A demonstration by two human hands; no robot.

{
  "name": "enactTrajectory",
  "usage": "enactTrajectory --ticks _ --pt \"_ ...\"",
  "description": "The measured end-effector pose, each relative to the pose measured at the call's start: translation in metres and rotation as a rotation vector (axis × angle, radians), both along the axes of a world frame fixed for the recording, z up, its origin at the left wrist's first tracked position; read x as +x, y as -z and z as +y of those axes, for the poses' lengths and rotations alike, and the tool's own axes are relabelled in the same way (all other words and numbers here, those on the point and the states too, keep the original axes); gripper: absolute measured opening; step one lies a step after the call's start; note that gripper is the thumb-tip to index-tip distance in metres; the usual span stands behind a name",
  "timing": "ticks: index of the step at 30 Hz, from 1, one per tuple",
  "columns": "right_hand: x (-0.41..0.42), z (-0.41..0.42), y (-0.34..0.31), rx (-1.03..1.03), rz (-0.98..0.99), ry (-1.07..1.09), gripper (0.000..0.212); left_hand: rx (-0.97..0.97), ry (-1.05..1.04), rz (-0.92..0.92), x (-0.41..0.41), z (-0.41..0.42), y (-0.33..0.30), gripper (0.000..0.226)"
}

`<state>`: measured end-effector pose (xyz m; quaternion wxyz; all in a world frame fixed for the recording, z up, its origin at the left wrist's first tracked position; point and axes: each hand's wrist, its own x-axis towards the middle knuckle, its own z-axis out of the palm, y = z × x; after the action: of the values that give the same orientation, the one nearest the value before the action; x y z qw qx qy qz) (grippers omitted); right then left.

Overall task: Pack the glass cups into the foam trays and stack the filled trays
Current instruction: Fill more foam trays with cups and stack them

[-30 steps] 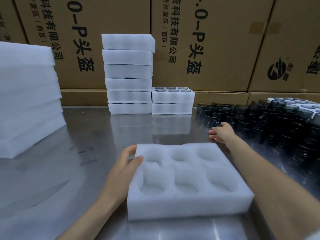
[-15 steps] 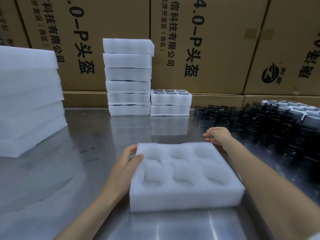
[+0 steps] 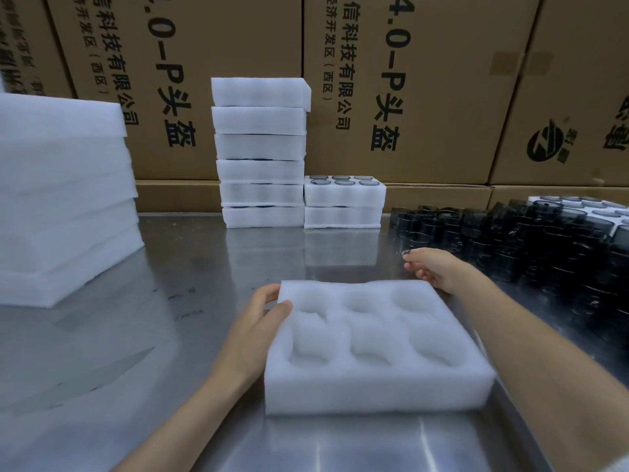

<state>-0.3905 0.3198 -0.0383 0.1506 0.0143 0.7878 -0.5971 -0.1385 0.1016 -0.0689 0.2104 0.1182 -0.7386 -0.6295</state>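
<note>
An empty white foam tray [image 3: 374, 376] with several round pockets lies on the steel table in front of me. My left hand [image 3: 253, 332] grips its left edge, thumb on the top face and fingers round the far left corner. My right hand [image 3: 437, 270] hovers at the tray's far right corner with loosely curled fingers and holds nothing. Just behind and to the right of that hand stands a crowd of dark glass cups [image 3: 531, 247]. At the back, a filled tray [image 3: 343, 194] with cup rims showing tops a short stack beside a taller tray stack [image 3: 260, 155].
A pile of white foam sheets [image 3: 61, 199] fills the left side of the steel table [image 3: 163, 335]. Cardboard boxes [image 3: 391, 80] form a wall along the back. Another white tray with cups [image 3: 585, 207] sits at the far right behind the loose cups.
My right hand has drawn back a little from the cups toward the tray's far right corner. My left hand keeps its grip on the tray's left edge.
</note>
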Motion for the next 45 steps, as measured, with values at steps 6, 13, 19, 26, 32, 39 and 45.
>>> enactTrajectory --ticks 6,13,19,26,32,39,45 --pt "0.030 0.001 -0.002 -0.008 0.031 0.030 0.022 0.006 0.011 0.001 0.003 0.001 -0.002 0.036" --pt "0.090 -0.002 -0.036 -0.237 0.260 -0.076 0.011 0.002 0.008 0.008 0.003 0.001 -0.004 0.014" --pt "0.167 -0.037 -0.061 -0.062 0.489 -0.382 0.012 -0.013 0.002 0.002 0.005 0.002 -0.007 0.016" --pt "0.200 -0.055 -0.034 0.131 0.538 -0.442 0.017 -0.114 -0.029 -0.006 0.002 0.000 -0.004 0.037" --pt "0.202 -0.057 -0.031 0.209 0.526 -0.452 0.024 -0.121 -0.023 -0.003 0.002 0.000 -0.003 0.033" --pt "0.196 -0.056 -0.036 0.329 0.519 -0.513 0.028 -0.143 -0.023 0.008 0.001 -0.001 -0.002 0.035" --pt "0.187 -0.044 -0.046 0.339 0.716 -0.333 0.022 -0.227 -0.028 0.112 0.005 -0.001 -0.003 0.035"
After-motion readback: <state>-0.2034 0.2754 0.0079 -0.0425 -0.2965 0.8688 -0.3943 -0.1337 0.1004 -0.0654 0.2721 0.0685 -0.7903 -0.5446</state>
